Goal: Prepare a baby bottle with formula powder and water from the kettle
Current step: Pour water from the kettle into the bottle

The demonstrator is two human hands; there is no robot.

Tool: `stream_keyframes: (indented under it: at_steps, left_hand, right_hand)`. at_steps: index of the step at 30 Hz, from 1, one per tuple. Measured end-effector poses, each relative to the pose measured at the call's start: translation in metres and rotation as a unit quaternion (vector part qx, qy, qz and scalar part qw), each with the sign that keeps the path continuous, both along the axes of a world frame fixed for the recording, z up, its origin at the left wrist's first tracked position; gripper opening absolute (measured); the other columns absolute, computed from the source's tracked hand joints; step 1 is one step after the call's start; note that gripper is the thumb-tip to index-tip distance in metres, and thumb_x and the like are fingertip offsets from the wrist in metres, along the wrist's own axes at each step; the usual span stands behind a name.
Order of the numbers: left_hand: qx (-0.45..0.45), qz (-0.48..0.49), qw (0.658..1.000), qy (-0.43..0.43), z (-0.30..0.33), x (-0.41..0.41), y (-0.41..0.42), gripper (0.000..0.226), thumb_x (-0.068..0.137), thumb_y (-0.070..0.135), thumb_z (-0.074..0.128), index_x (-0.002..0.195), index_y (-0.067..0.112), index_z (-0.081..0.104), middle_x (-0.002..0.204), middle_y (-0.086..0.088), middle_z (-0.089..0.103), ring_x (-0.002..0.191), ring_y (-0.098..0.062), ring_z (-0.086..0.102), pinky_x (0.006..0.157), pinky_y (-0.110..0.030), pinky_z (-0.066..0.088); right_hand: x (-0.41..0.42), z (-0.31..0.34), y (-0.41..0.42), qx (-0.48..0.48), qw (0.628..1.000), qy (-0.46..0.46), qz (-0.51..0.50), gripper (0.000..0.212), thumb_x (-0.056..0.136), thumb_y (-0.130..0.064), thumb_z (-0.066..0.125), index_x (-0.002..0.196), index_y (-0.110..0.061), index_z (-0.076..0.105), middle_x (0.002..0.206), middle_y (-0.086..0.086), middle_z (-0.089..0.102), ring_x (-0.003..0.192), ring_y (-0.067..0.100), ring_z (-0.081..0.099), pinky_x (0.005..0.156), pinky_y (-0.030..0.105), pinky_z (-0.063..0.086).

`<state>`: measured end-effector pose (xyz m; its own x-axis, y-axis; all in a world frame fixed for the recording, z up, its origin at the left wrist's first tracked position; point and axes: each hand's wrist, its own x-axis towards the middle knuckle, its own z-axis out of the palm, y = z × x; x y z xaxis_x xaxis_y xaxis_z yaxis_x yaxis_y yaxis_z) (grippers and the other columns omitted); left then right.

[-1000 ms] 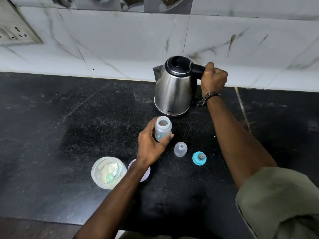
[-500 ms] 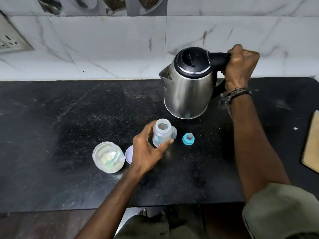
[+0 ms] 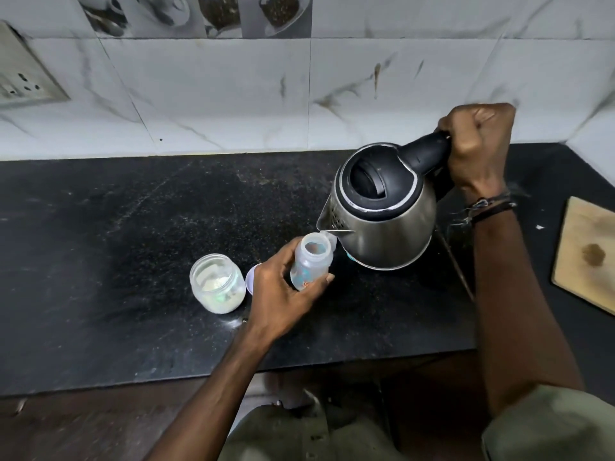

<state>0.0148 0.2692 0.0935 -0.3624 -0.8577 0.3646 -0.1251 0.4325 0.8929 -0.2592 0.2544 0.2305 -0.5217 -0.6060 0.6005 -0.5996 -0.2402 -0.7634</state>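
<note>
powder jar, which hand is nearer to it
Left. The left hand grips the bottle just right of the jar; the right hand holds the kettle handle, far off.

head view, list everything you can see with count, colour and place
kettle: 1, steel with black lid and handle, tilted above the counter, spout by the bottle mouth
baby bottle: 1, clear, open, centre
powder jar: 1, clear, open, left of the bottle
jar lid: 1, pale, partly hidden beside the jar
wooden board: 1, tan, right edge
counter: 1, black
wall socket: 1, grey, upper left
hands: left holds the bottle, right grips the kettle handle
</note>
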Motion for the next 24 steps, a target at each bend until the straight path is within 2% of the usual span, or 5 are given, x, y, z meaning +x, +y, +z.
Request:
stream_keyframes:
  at_steps: [3,6,11,16,24]
  left_hand:
    - [-0.001,-0.001,1.000,0.003,-0.003,0.006,0.003,0.064,0.074,0.009,0.088,0.116,0.046,0.059,0.108,0.037,0.068,0.102,0.006,0.067,0.089,-0.011,0.049]
    - [0.003,-0.004,1.000,0.008,-0.008,0.011,0.005,0.060,0.074,0.010,0.088,0.121,0.035,0.062,0.112,0.029,0.070,0.106,-0.003,0.069,0.092,-0.016,0.050]
    - [0.000,-0.007,1.000,0.006,-0.011,0.014,0.008,0.056,0.075,0.009,0.088,0.123,0.027,0.065,0.113,0.020,0.072,0.106,-0.007,0.069,0.092,-0.020,0.052]
    - [0.004,-0.006,1.000,-0.003,-0.013,0.016,0.012,0.057,0.076,0.011,0.087,0.122,0.033,0.063,0.114,0.027,0.070,0.106,-0.003,0.068,0.091,-0.015,0.050]
    - [0.007,-0.003,1.000,-0.005,-0.018,0.020,0.012,0.057,0.074,0.011,0.089,0.124,0.026,0.065,0.113,0.026,0.070,0.106,-0.001,0.068,0.090,-0.015,0.051]
  right_hand:
    - [0.006,0.001,0.009,0.007,1.000,0.027,0.012,0.038,0.070,-0.020,0.048,0.049,0.011,0.039,0.049,0.033,0.041,0.052,0.023,0.036,0.043,0.045,0.031]
    - [0.008,0.003,0.015,0.005,0.998,0.056,0.026,0.032,0.070,-0.016,0.050,0.047,0.004,0.041,0.046,0.026,0.041,0.050,0.022,0.037,0.042,0.047,0.032]
    - [0.015,0.010,0.018,0.014,0.994,0.101,0.031,0.035,0.071,-0.016,0.050,0.049,0.010,0.043,0.046,0.028,0.043,0.043,0.037,0.042,0.041,0.046,0.034]
    - [0.023,0.021,0.019,0.029,0.982,0.184,0.018,0.035,0.072,-0.016,0.052,0.050,0.010,0.045,0.043,0.023,0.039,0.042,0.038,0.037,0.041,0.044,0.030]
    - [0.040,0.036,0.016,0.034,0.961,0.273,0.012,0.032,0.070,-0.017,0.053,0.047,0.002,0.043,0.043,0.016,0.029,0.042,0.035,0.031,0.041,0.038,0.023]
